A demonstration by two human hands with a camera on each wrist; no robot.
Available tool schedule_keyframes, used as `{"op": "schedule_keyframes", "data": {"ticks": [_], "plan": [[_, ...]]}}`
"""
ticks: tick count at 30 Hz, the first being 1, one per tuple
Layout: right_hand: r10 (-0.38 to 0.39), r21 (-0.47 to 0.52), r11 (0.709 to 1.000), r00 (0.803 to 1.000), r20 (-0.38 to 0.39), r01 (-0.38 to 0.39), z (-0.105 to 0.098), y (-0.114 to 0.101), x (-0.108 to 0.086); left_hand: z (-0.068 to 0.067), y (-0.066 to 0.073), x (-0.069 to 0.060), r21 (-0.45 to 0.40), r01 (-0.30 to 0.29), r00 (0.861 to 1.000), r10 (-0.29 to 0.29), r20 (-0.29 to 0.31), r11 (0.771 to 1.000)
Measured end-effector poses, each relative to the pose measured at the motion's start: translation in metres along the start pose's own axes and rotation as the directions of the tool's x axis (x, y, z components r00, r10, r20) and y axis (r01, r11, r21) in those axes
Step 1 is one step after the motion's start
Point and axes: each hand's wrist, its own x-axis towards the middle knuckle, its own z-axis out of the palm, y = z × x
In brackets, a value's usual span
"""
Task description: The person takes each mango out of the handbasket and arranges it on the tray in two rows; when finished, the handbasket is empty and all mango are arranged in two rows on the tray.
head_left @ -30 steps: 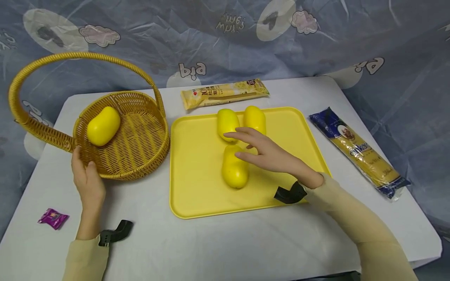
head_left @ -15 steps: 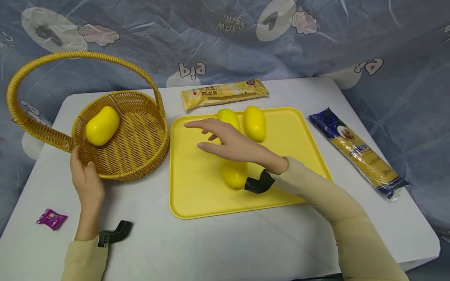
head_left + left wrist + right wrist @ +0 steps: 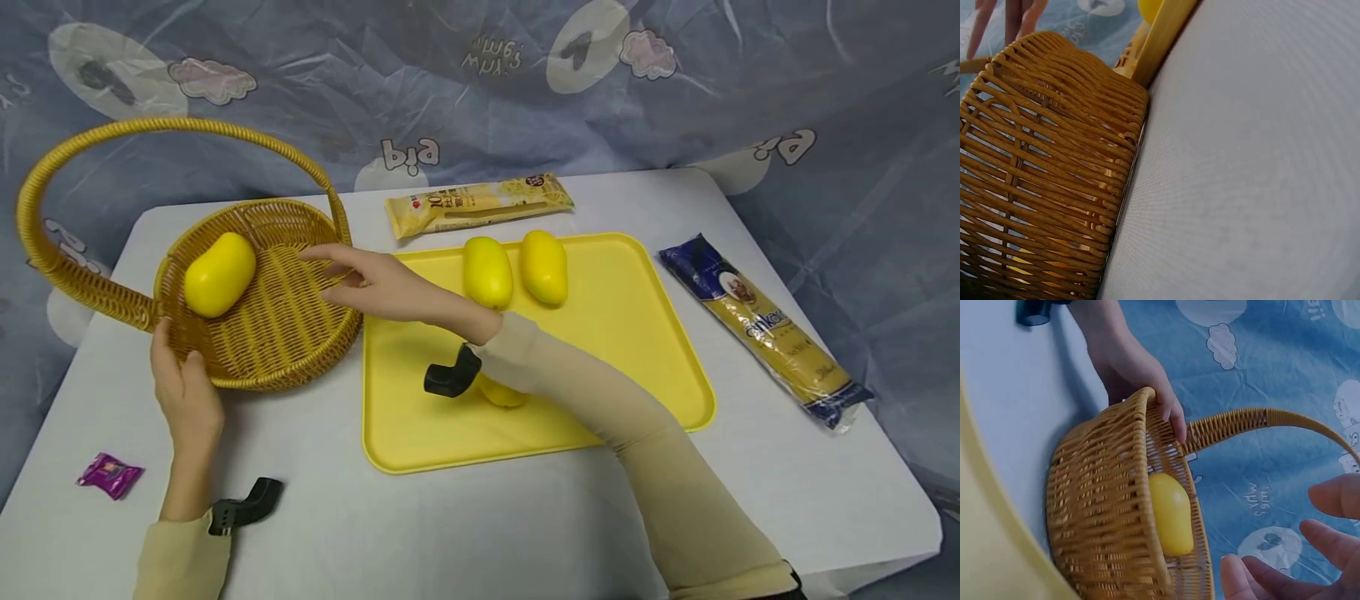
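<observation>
My left hand [image 3: 186,396] grips the near-left rim of a yellow-brown wicker basket [image 3: 303,365], with its fingers over the edge in the right wrist view. One yellow mango [image 3: 220,275] lies inside, at the left. Bare of any object, my right hand [image 3: 386,285] hovers by the basket's right rim, its fingers [image 3: 1329,540] spread apart. On the yellow tray [image 3: 630,325] lie two mangoes, one greenish-yellow mango [image 3: 487,273] and a yellow mango [image 3: 544,267] beside it. My right forearm mostly covers a third mango [image 3: 501,395]. Woven basket wall [image 3: 1054,169] fills much of the left wrist view.
A yellow noodle packet [image 3: 480,206] lies behind the tray, and a blue-and-yellow pasta bag [image 3: 765,329] lies to its right. Near my left wrist is a purple wrapped candy [image 3: 110,476]. The basket's tall arched handle [image 3: 180,125] rises over its left and back.
My right hand has moved left from above the mangoes on the tray to the basket's right rim, holding nothing throughout. The left hand stays on the basket.
</observation>
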Motion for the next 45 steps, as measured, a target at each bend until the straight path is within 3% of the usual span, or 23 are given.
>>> {"op": "schedule_keyframes", "data": {"ticks": [4, 9, 14, 17, 28, 34, 40, 45], "plan": [[0.045, 0.014, 0.999, 0.999, 0.024, -0.045, 0.014, -0.001, 0.030, -0.001, -0.002, -0.001, 0.007, 0.010, 1.000, -0.010, -0.001, 1.000], [0.122, 0.043, 0.992, 0.992, -0.012, -0.121, 0.029, -0.006, 0.064, -0.002, -0.002, -0.001, 0.007, 0.006, 1.000, -0.006, -0.007, 1.000], [0.244, 0.186, 0.953, 0.969, -0.019, -0.237, 0.043, -0.006, 0.095, 0.000, -0.001, -0.001, 0.001, 0.000, 1.000, 0.000, -0.010, 1.000], [0.297, 0.204, 0.936, 0.955, -0.022, -0.286, 0.051, -0.002, 0.113, 0.002, -0.001, 0.000, -0.002, -0.007, 1.000, 0.007, -0.015, 1.000], [0.384, -0.030, 0.921, 0.917, -0.106, -0.389, 0.075, -0.006, 0.162, 0.000, -0.001, 0.003, -0.002, 0.006, 0.999, -0.006, -0.038, 1.000], [0.378, -0.109, 0.915, 0.920, -0.107, -0.389, 0.081, -0.012, 0.169, 0.002, -0.001, 0.002, -0.007, 0.005, 1.000, -0.006, -0.029, 1.000], [0.416, -0.187, 0.886, 0.906, -0.081, -0.423, 0.088, -0.010, 0.173, 0.003, -0.002, 0.002, -0.010, 0.010, 1.000, -0.010, -0.025, 1.000], [0.392, -0.235, 0.887, 0.917, -0.076, -0.398, 0.096, -0.005, 0.179, 0.003, -0.001, 0.002, -0.009, 0.004, 0.999, -0.004, -0.033, 1.000]]}}
